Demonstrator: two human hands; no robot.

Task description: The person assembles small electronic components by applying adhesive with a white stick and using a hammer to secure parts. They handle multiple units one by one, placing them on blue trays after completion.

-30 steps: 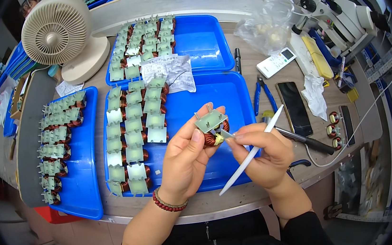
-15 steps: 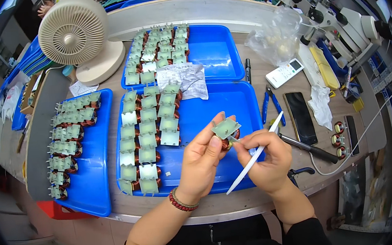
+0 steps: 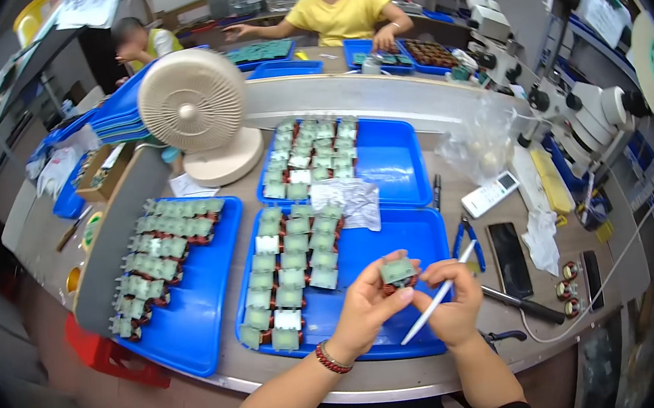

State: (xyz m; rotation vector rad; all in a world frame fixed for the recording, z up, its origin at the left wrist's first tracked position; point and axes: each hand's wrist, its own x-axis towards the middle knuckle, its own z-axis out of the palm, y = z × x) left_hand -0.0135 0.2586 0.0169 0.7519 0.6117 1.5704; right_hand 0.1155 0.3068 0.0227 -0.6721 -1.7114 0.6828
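Observation:
My left hand [image 3: 364, 315] is closed round a copper-wound coil with a pale green board [image 3: 397, 271] on top, held above the near blue tray [image 3: 369, 259]. Close against its right side, my right hand [image 3: 459, 307] grips a slim white pointed stick [image 3: 428, 314], slanting down to the left. What the right fingertips touch on the coil is too small to make out. Rows of similar board-topped coils [image 3: 292, 278] fill the left part of that tray. More stand in the left blue tray [image 3: 195, 317] and the far blue tray [image 3: 390, 157].
Crumpled paper [image 3: 356, 203] lies across two trays. A beige fan [image 3: 193, 102] stands at the far left. On the right are pliers [image 3: 469, 241], a phone [image 3: 510, 260], a white remote [image 3: 490, 194] and a black-handled tool [image 3: 533, 306]. Two people sit beyond the partition.
The view has tipped up and swung left, bringing the people across the partition into sight. The coil has turned slightly in my left hand; both hands keep their holds.

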